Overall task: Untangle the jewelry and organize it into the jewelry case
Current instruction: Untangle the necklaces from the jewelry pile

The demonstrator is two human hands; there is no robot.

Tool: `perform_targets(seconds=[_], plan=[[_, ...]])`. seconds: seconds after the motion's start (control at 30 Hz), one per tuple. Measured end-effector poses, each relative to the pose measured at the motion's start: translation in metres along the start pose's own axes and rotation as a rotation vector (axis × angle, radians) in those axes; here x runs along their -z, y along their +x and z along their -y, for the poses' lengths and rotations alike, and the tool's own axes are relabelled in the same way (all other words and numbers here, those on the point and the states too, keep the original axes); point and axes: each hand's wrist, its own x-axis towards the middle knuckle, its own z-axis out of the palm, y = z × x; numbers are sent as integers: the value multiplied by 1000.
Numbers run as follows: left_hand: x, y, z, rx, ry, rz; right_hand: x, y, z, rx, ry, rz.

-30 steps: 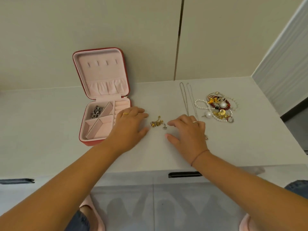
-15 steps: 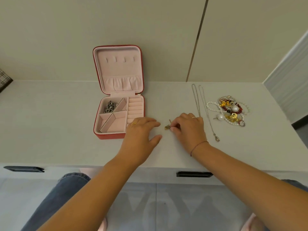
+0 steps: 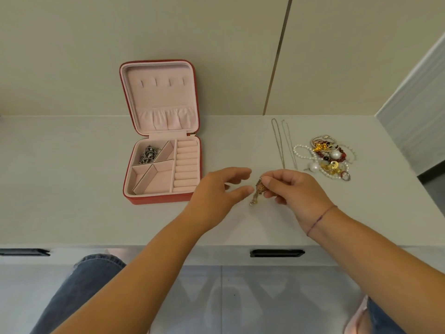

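**Gold chain up, case waiting**

You're pinching the gold chain in your right grip, holding it just above the surface, probably so it's hanging free: long axis near vertical, loose end pointing down. Your left grip is hovering beside it, released, likely ready for knots. The case is sitting open at your left.

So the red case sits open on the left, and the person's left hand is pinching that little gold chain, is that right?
Not quite. In the head view it is the right hand that pinches the little gold chain; the left hand is open beside it and holds nothing. The red case does sit open on the left.
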Motion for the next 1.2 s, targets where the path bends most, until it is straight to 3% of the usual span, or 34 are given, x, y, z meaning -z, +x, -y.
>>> perform_targets(seconds=[0.2,0.5,0.73,0.9,1.0,1.2], plan=[[-8,8,-9,131,-399,135,9,1,5,-30,81,26],[-7,15,-10,159,-431,99,21,5,5,-29,111,32],[-6,17,-9,199,-625,113,25,6,-1,-48,112,69],[-3,18,-17,258,-891,125,29,6,3,-43,297,119],[-3,17,-20,273,-934,127,29,5,6,-26,400,152],[1,18,-19,285,-945,97,27,3,9,-32,327,142]])
